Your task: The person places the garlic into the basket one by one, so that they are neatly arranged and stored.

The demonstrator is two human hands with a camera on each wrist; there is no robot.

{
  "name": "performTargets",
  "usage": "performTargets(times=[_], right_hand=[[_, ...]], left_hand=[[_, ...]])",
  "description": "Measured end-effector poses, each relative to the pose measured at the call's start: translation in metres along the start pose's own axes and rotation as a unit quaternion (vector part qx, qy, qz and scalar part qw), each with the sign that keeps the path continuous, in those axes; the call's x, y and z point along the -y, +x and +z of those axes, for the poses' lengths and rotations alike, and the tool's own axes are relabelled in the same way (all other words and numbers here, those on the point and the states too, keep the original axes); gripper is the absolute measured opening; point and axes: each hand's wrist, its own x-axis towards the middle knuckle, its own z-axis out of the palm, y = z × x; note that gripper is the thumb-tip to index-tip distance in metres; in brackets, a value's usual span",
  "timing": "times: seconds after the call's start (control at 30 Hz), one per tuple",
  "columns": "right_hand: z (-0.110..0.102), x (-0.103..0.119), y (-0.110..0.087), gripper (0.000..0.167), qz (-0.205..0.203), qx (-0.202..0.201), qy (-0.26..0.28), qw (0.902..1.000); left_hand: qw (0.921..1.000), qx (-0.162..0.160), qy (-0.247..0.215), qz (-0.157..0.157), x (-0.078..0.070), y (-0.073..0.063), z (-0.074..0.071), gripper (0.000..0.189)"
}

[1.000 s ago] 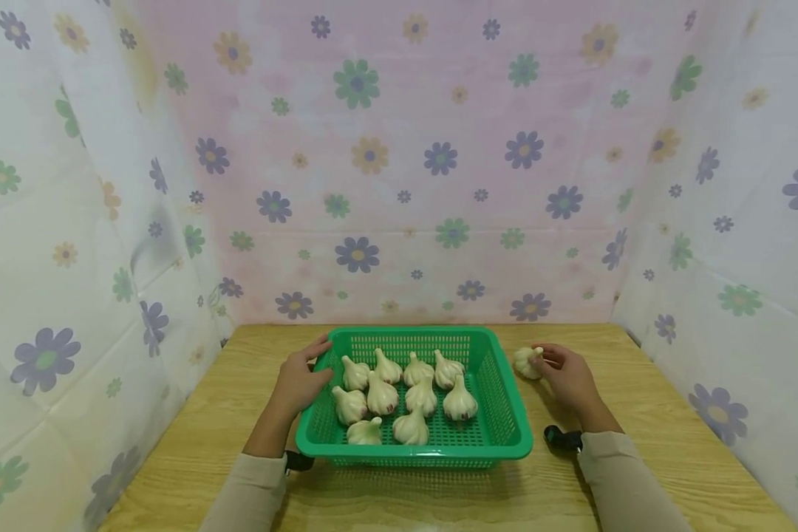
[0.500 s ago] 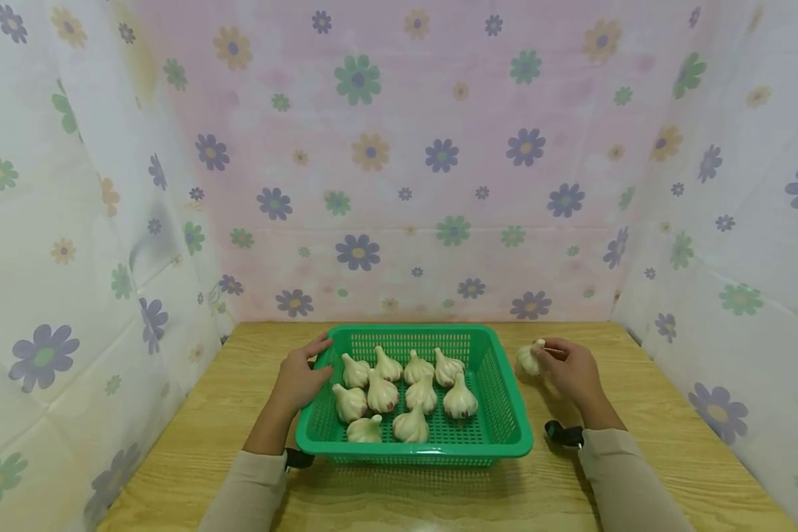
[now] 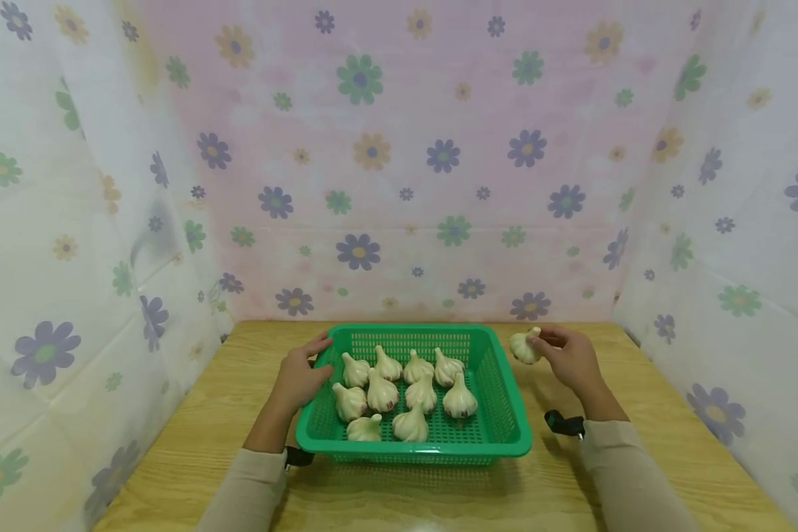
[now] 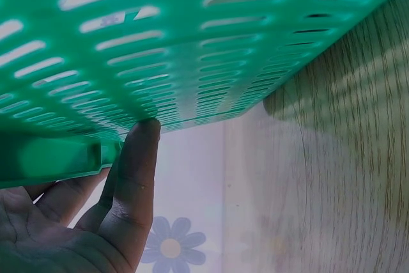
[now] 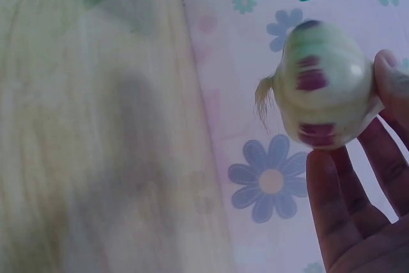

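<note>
A green plastic basket [image 3: 414,450] with slotted walls holds several white garlic bulbs [image 3: 421,395], most with their stems up. At its left side is my left hand [image 3: 301,380], gripping the rim; the left wrist view shows fingers [image 4: 137,177] of that hand against the outer wall under the rim. My right hand [image 3: 572,362] pinches one garlic bulb [image 3: 524,347] between thumb and fingers, just right of the basket and raised off the table. Purple patches and a tuft of roots show on this held bulb [image 5: 329,87] in the right wrist view.
The basket stands on a wood-grain table [image 3: 372,502]. Flower-printed cloth [image 3: 399,185] closes in the back and both sides. A black wrist-camera mount [image 3: 564,424] sits below my right wrist, and another [image 3: 299,457] beside my left wrist near the basket's front left corner.
My right hand has lifted the garlic bulb off the table and brought it slightly up and toward the basket. The left hand and the basket stay where they were.
</note>
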Motion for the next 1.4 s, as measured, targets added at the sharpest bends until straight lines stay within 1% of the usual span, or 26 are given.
performTargets(times=[0.1,0.23,0.33,0.53,0.77,0.93,1.1,1.2,1.27,1.4], right_hand=[[-0.004,0.007,0.006,0.047,-0.023,0.004,0.009,0.9997],[-0.009,0.016,0.013,0.042,-0.04,0.025,0.057,0.9972],[-0.013,0.022,0.017,0.044,-0.051,0.05,0.094,0.993],[-0.017,0.037,0.027,0.041,-0.086,0.095,0.14,0.9818],[-0.015,0.057,0.038,0.036,-0.072,0.146,0.172,0.9716],[-0.011,0.065,0.045,0.033,-0.076,0.17,0.181,0.9656],[-0.004,0.07,0.053,0.032,-0.088,0.207,0.185,0.9568],[-0.001,0.075,0.055,0.031,-0.101,0.236,0.191,0.9473],[0.0,0.079,0.056,0.03,-0.114,0.26,0.198,0.9383],[0.005,0.091,0.06,0.03,-0.136,0.309,0.23,0.9129]], left_hand=[[1.0,-0.001,-0.002,-0.001,0.001,0.001,0.001,0.063],[1.0,-0.004,-0.002,0.001,0.001,0.002,0.002,0.062],[1.0,-0.004,-0.003,0.002,0.001,0.002,0.002,0.063],[1.0,-0.006,-0.005,0.0,0.002,0.002,0.002,0.062],[1.0,-0.005,-0.005,0.004,0.002,0.001,0.001,0.062],[0.9999,-0.003,-0.012,0.0,0.002,0.0,0.003,0.063],[0.9999,-0.003,-0.013,-0.001,0.002,-0.001,0.004,0.062],[0.9999,-0.002,-0.01,-0.001,0.002,-0.001,0.004,0.063],[1.0,-0.001,-0.007,-0.001,0.001,-0.001,0.003,0.063],[1.0,-0.006,0.0,-0.004,0.0,-0.001,0.002,0.063]])
